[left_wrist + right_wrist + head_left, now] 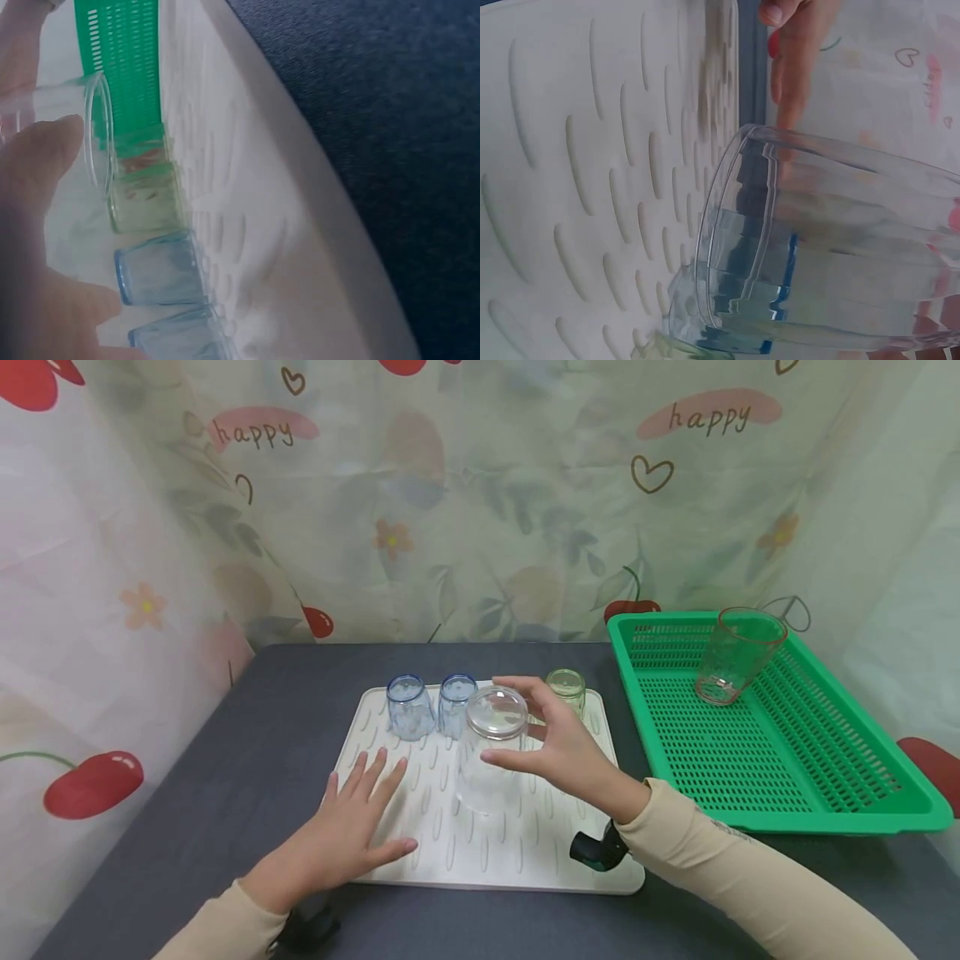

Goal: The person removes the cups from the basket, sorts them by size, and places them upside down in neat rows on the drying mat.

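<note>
My right hand (562, 752) grips a large clear glass (491, 768) upside down, thumb on the near side and fingers behind. The glass's rim is low over the white draining mat (427, 852); in the right wrist view the clear glass (840, 240) leans across the picture. My left hand (345, 827) is spread over the mat's left part, palm down and holding nothing. Two small blue glasses (410, 710) (454, 702) stand upside down side by side at the back of the mat. A small green glass (567, 687) stands behind my right hand, partly hidden by it.
To the right, a green plastic basket (847, 823) holds a pink-rimmed clear glass (738, 652), tilted in its back corner. Dark cloth (240, 760) covers the table around the mat. A printed curtain (465, 527) hangs behind and at both sides.
</note>
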The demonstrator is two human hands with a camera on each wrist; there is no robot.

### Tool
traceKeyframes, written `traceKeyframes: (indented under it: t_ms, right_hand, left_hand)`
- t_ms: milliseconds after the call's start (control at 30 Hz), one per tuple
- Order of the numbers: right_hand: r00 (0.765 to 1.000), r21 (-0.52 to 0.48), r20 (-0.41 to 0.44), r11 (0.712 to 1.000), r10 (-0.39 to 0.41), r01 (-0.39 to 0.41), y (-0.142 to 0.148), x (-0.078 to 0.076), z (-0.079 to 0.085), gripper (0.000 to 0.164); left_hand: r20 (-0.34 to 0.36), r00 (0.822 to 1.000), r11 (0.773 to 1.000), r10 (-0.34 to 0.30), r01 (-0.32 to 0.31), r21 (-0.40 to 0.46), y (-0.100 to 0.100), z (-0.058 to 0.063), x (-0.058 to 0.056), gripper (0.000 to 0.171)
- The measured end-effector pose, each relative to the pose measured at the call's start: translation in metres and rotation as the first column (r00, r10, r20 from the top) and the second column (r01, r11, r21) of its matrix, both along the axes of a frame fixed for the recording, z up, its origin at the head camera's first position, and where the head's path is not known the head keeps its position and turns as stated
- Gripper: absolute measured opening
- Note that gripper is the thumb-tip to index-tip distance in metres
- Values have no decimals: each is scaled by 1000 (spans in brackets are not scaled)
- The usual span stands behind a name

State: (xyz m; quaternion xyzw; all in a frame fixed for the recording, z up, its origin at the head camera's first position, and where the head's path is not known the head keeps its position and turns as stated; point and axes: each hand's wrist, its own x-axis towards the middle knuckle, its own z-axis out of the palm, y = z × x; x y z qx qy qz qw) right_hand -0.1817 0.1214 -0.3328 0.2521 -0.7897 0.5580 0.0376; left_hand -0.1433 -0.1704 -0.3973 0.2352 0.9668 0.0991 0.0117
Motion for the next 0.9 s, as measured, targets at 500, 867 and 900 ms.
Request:
traceKeyframes:
  t_ms: [500,867,900]
  right_hand:
    - [997,-72,42,996,58,-55,-34,-9,-10,75]
    - [992,-98,84,992,93,-85,-53,-12,-25,74]
    - [992,-97,88,991,95,-87,-55,-12,-26,74]
  left_hand:
    - [152,979,987,138,-124,-99,-7,-9,12,103]
    - [258,953,987,160,-146,-73,-11,-14,10,98]
    - [264,951,986,163,-148,-74,-11,-15,10,99]
